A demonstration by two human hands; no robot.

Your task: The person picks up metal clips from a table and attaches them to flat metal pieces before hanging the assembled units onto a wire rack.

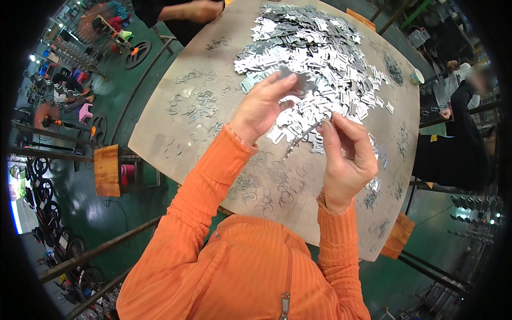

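My left hand is raised over the near left side of a heap of small flat silver metal plates. Its thumb and fingers grip a dark grey flat metal plate, slightly blurred. To the right, my right hand pinches a thin metal strip between thumb and forefinger, its far end slanting down and left. Whether this strip is a plate seen edge-on, I cannot tell. Below it, many small bent wire clips lie loose on the brown tabletop.
More wire clips lie at the left, and another cluster at the far right near a white cup. A co-worker's hand is at the far left edge. Another person in dark clothing is at the right. Wooden stools stand around the table.
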